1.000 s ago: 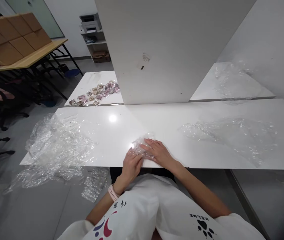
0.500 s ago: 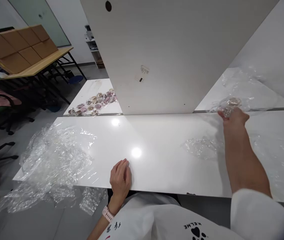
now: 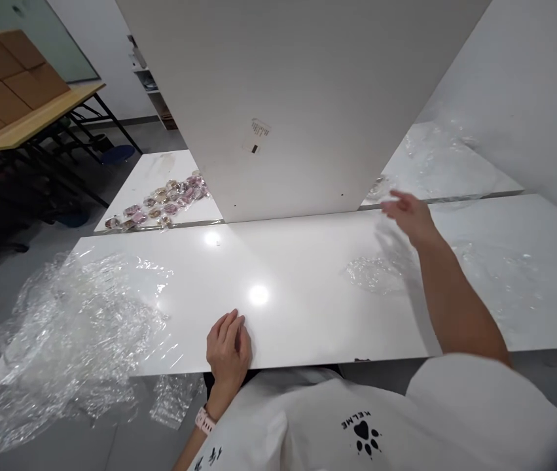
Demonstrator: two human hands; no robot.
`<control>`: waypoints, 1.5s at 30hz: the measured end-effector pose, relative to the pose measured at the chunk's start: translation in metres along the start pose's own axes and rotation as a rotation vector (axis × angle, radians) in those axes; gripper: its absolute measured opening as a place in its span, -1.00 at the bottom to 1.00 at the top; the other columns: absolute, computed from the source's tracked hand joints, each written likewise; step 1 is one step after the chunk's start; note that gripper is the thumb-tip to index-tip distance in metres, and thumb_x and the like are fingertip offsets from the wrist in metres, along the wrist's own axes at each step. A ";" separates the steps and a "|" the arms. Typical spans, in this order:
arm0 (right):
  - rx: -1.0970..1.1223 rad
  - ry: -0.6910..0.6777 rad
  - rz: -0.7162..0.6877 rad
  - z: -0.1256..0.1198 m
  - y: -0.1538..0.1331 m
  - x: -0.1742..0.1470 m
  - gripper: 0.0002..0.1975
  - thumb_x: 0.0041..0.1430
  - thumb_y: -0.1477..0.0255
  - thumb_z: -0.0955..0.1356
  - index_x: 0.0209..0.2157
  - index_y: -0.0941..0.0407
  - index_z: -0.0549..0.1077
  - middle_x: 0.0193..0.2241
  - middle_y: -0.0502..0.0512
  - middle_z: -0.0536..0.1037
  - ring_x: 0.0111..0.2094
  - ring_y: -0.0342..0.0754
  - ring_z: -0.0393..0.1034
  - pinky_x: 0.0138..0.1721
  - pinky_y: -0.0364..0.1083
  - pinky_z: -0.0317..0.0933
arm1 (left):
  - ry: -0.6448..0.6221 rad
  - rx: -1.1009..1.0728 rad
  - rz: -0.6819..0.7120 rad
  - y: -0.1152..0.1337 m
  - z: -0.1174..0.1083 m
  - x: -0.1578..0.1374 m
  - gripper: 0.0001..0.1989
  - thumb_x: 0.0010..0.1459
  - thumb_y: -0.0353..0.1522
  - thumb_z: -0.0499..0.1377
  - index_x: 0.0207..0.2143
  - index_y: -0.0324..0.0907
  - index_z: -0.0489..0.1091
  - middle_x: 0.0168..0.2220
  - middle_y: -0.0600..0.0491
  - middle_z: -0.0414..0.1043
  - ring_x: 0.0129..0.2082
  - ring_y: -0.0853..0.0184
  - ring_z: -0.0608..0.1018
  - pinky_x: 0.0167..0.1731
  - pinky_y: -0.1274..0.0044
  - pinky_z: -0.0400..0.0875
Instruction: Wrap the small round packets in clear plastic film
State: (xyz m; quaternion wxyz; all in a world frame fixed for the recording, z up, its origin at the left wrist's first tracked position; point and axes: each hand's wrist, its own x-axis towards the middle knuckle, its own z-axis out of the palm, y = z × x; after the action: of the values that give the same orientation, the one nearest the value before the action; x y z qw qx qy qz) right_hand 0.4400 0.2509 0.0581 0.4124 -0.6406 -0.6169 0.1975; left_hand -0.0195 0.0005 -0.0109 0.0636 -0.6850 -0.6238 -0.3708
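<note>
My right hand (image 3: 408, 217) is reaching over the back of the white table (image 3: 302, 261), fingers loosely apart and nothing seen in them. Just beyond its fingertips, a clear-wrapped small item (image 3: 380, 187) lies on the rear surface, partly hidden by the upright panel. Near the front edge my left hand (image 3: 229, 347) rests on the tabletop, fingers relaxed and a little bent, holding nothing visible. A crumpled clear plastic bag (image 3: 374, 273) lies in front of my right hand.
A big heap of clear plastic bags (image 3: 86, 320) hangs over the table's left end. More plastic film (image 3: 499, 271) lies at right. A tall white panel (image 3: 298, 104) divides the rear surface. Several wrapped items (image 3: 165, 199) sit at back left. Cardboard boxes (image 3: 8, 82) stand farther left.
My right hand has let go of the wrapped item, which now lies beside the panel, and has drawn back from it. My left hand stays resting on the table. The view has shifted.
</note>
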 end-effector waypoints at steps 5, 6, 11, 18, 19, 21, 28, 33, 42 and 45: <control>-0.414 -0.004 0.157 0.008 -0.018 -0.158 -0.56 0.10 0.11 0.35 -0.08 0.09 0.52 -0.12 0.27 0.52 -0.09 0.22 0.40 -0.08 0.21 0.29 | -0.075 -0.101 -0.154 0.003 -0.003 0.003 -0.77 0.21 -0.44 0.16 -0.11 -0.09 0.53 0.01 -0.06 0.55 0.08 0.06 0.48 0.08 0.16 0.33; -0.427 0.046 0.188 0.018 -0.024 -0.176 -0.61 0.15 0.14 0.31 -0.15 0.12 0.52 -0.17 0.27 0.52 -0.15 0.18 0.40 -0.10 0.17 0.29 | -0.105 -0.139 -0.205 0.006 -0.006 0.006 -0.78 0.21 -0.41 0.16 -0.13 -0.09 0.54 0.02 -0.06 0.54 0.11 0.04 0.45 0.11 0.13 0.29; -0.035 0.148 0.041 0.083 -0.103 -0.217 -0.78 0.19 0.24 0.31 -0.32 0.10 0.48 -0.37 0.10 0.49 -0.39 -0.04 0.36 -0.23 0.00 0.32 | -0.411 -0.776 -0.667 0.036 -0.019 0.040 -0.59 0.20 -0.11 0.17 0.02 -0.10 0.44 -0.02 -0.11 0.53 -0.02 0.10 0.55 0.01 0.21 0.42; 0.293 -0.383 -0.325 0.119 -0.181 -0.262 -0.73 0.30 0.28 0.31 0.00 -0.03 0.48 -0.08 0.06 0.54 -0.23 -0.07 0.48 -0.20 -0.04 0.41 | -0.558 -1.198 -0.977 0.028 -0.020 0.094 -0.30 0.05 -0.10 0.36 0.20 -0.09 0.28 -0.01 -0.12 0.52 -0.20 0.25 0.60 -0.32 0.51 0.45; 0.244 -0.269 -0.296 0.116 -0.170 -0.259 -0.74 0.33 0.27 0.29 -0.02 -0.02 0.50 -0.10 0.09 0.55 -0.22 -0.04 0.48 -0.17 0.00 0.41 | -0.510 -1.151 -0.971 0.017 -0.019 0.100 -0.32 0.01 -0.21 0.40 0.17 -0.09 0.31 -0.03 -0.10 0.53 -0.23 0.28 0.60 -0.36 0.54 0.43; 0.083 -0.046 -0.254 0.108 -0.139 -0.246 -0.71 0.33 0.25 0.26 -0.05 0.02 0.52 -0.09 0.16 0.55 -0.09 0.07 0.44 -0.02 0.11 0.36 | -0.406 -1.115 -1.049 -0.005 -0.015 0.111 -0.41 -0.05 -0.40 0.41 0.08 -0.17 0.39 -0.14 -0.10 0.55 -0.34 0.34 0.58 -0.44 0.58 0.39; -0.297 -0.182 -0.193 0.096 -0.075 -0.210 -0.71 0.31 0.24 0.23 -0.14 0.02 0.52 -0.02 0.17 0.52 0.01 0.17 0.32 0.04 0.20 0.21 | -0.147 -1.111 -1.235 -0.046 -0.005 0.140 -0.67 -0.02 -0.63 0.21 -0.16 -0.24 0.41 -0.29 -0.02 0.51 -0.50 0.51 0.49 -0.48 0.62 0.42; -0.268 -0.209 -0.085 0.062 -0.067 -0.219 -0.73 0.26 0.27 0.21 -0.41 0.04 0.46 -0.31 0.13 0.54 -0.22 0.08 0.40 -0.16 0.06 0.28 | 0.047 -1.078 -1.243 -0.061 -0.030 0.130 -0.69 0.07 -0.60 0.13 -0.14 -0.15 0.37 -0.15 -0.02 0.49 -0.25 0.44 0.59 -0.22 0.55 0.51; -0.210 -0.057 0.344 0.025 -0.048 -0.179 -0.22 0.13 0.01 0.33 0.30 0.07 0.20 0.15 0.25 0.43 -0.05 0.12 0.46 0.00 0.11 0.28 | -0.368 -0.429 -0.511 -0.008 -0.034 0.107 -0.56 0.13 -0.11 0.25 0.00 -0.13 0.45 0.02 -0.11 0.50 -0.02 0.12 0.51 -0.04 0.32 0.38; -0.143 0.001 0.373 0.062 -0.056 -0.139 -0.11 -0.06 0.15 0.46 0.28 0.15 0.21 0.11 0.30 0.44 -0.03 0.14 0.42 0.02 0.10 0.27 | -0.655 -0.194 -0.380 0.009 0.001 0.131 -0.63 -0.01 -0.19 0.36 -0.18 -0.20 0.49 -0.26 -0.08 0.56 -0.26 0.15 0.54 -0.19 0.35 0.37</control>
State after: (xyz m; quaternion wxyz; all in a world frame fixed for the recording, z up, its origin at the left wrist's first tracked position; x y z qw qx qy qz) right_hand 0.3349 0.1307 0.0298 0.3225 -0.7715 -0.4997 0.2258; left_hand -0.0178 0.1046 0.0684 -0.2737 -0.6423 -0.6889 -0.1949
